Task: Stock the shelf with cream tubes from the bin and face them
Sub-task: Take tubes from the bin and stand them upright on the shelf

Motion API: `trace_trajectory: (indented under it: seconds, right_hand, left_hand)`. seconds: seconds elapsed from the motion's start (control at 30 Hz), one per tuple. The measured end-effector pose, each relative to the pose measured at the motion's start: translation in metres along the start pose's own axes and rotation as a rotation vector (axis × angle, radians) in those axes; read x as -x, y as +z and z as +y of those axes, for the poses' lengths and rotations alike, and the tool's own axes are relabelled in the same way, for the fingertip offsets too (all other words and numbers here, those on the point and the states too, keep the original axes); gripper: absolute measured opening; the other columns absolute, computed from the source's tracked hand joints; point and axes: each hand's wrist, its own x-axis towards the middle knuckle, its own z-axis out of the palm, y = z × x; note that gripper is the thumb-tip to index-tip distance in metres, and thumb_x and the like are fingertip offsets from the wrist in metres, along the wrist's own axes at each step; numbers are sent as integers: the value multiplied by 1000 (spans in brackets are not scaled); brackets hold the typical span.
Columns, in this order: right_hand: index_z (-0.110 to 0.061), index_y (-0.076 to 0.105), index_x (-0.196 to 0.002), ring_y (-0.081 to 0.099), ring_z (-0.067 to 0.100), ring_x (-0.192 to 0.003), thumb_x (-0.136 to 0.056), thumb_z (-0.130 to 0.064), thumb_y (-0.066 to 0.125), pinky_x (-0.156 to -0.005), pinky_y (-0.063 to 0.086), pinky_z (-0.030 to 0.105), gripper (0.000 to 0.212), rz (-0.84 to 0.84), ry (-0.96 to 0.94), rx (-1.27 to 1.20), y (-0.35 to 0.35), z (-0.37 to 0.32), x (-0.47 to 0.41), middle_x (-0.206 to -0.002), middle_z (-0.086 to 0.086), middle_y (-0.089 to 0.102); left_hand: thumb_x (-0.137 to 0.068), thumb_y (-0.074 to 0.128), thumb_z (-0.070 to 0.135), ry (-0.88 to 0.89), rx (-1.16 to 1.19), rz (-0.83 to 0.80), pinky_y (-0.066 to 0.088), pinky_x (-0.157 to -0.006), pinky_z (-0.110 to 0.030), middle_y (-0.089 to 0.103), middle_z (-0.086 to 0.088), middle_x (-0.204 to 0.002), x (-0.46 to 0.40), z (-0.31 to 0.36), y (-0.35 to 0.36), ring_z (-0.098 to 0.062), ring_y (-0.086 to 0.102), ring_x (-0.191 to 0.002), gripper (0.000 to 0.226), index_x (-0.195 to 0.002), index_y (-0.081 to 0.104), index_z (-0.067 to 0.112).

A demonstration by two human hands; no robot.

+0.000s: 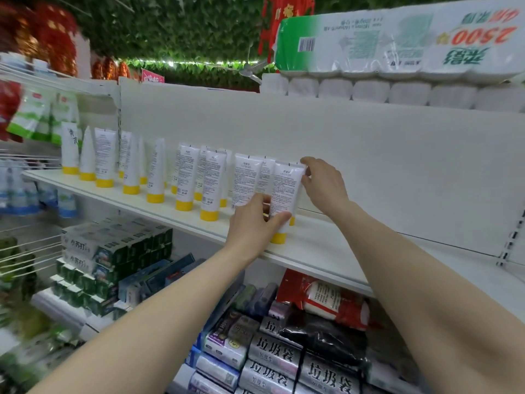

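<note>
Both hands on one white plastic cream tube with a yellow cap, standing cap-down at the front edge of the white metal shelf, rightmost in the row. Left hand wrapped low around the body just above the cap, thumb across the front, fingers curled behind. Right hand up at the crimped top corner, fingertips pinching or steadying it; exact contact hard to tell. More white tubes with yellow caps lined up to the left, most showing printed backs, so facing not yet done. No bin in view. Tube likely light, soft-walled and smooth, top-heavy on its narrow cap, easily tipped into neighbours. Best hold probably low near the stiff cap shoulder for turning, with a light touch on the flat crimp to keep it upright.
</note>
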Motion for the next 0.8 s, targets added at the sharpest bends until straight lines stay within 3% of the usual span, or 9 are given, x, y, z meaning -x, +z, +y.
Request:
trace_trajectory:
  seconds: [0.23,0.6,0.8]
  right_hand:
    - [-18,55,-121,58,31,-99,-92,-16,44,-85,47,41,31,10,3,-63,2,3,-2,-108,7,64]
    - [-23,43,-137,57,29,-107,-97,-24,48,-91,46,42,41,-11,-46,36,-16,10,7,-120,7,57]
    - [-18,40,-141,51,29,-115,-98,-25,47,-87,45,39,44,-9,-16,210,-40,3,43,-127,8,54]
  left_hand:
    - [-80,68,50,-22,23,10,52,-88,-39,66,8,-108,-5,-2,10,-11,63,-94,48,-119,54,24]
    - [-83,64,48,52,-169,-28,52,-83,-33,66,11,-104,-3,-6,-2,-6,63,-84,45,-121,57,26]
    - [-91,58,42,157,-315,5,45,-83,-31,64,7,-111,4,-13,-25,-13,60,-101,38,-124,55,23]
